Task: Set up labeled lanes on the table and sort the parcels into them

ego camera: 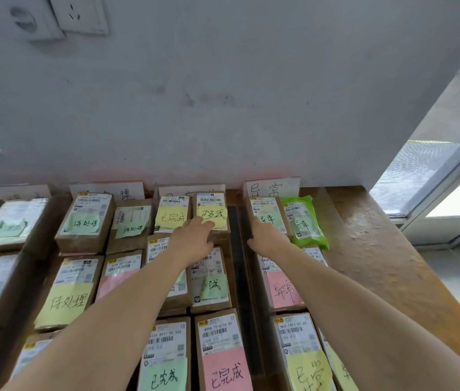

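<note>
Cardboard parcels with sticky notes lie in lanes on the wooden table (370,249). White lane signs (272,189) lean on the wall at the back. My left hand (195,239) reaches forward, its straight fingers resting on a box with a yellow note (212,210) at the back of the middle lane. My right hand (265,235) stretches out with its fingertips touching the near left edge of a box with a green note (269,214) at the back of the right lane. A green plastic pouch (306,221) lies right of that box.
Black strips (237,272) divide the lanes. More boxes fill the left lanes (84,221) and the near rows (223,354). The table's right part is bare wood. The wall rises straight behind the signs, with a socket (80,12) high up. A window (434,176) stands at right.
</note>
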Available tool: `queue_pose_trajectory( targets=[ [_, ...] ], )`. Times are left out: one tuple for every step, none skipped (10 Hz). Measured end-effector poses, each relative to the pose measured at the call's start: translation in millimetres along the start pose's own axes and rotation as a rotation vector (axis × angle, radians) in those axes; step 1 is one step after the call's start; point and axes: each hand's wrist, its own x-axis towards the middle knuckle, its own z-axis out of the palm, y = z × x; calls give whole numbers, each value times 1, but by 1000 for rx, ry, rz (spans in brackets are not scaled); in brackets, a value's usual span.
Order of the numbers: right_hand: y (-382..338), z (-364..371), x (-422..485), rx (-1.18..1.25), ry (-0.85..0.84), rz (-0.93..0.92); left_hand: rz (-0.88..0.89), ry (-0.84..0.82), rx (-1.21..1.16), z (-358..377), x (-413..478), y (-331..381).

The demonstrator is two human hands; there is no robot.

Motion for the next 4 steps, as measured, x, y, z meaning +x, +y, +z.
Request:
queue_pose_trajectory(
  targets=[
    [4, -5, -11, -80, 39, -31, -12, 19, 5, -5, -9, 3],
    [5, -12, -25, -171, 75, -85, -17, 33, 22, -13, -25, 7],
    [4, -17, -43, -229, 133, -157, -30, 76, 25, -20, -48, 11],
    [4, -21, -62, -254, 162, -233, -64, 120, 29, -26, -75, 20]
  ],
)
